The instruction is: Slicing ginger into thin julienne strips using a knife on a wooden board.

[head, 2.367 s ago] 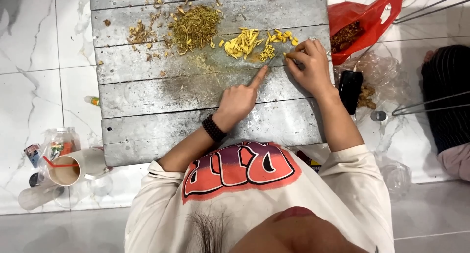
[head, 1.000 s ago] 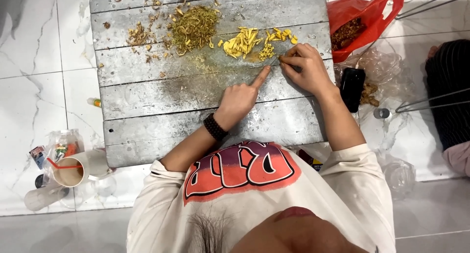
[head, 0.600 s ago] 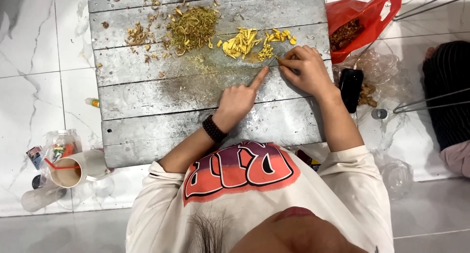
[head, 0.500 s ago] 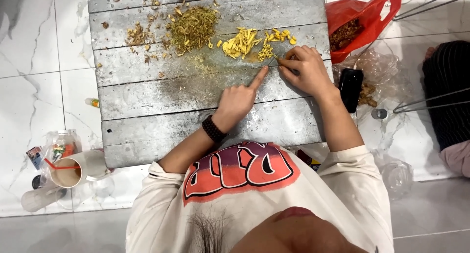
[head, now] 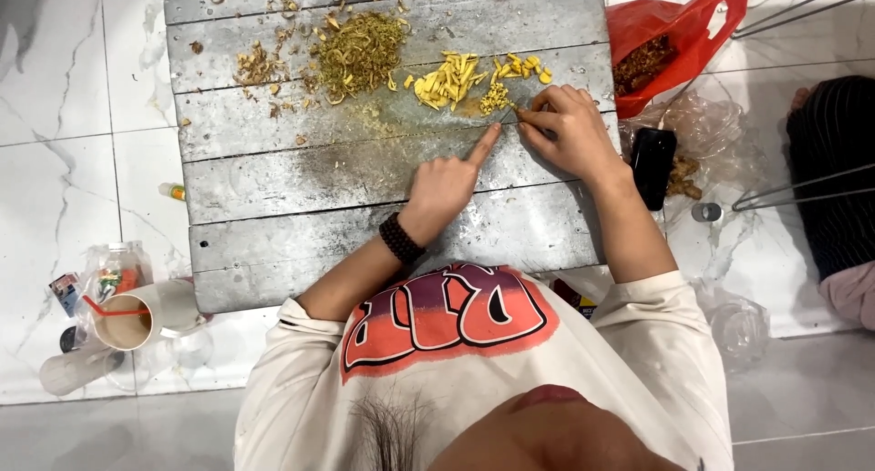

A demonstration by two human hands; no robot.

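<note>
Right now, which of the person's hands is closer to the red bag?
The right hand. It works at the board's right edge, just left of the red bag. The left hand lies farther left, forefinger pointing at the yellow pieces.

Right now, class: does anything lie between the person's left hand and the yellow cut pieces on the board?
Nothing visible does. The left hand points its forefinger across bare grey board toward the yellow pieces. The right hand sits beside them, to the right, not in between.
</note>
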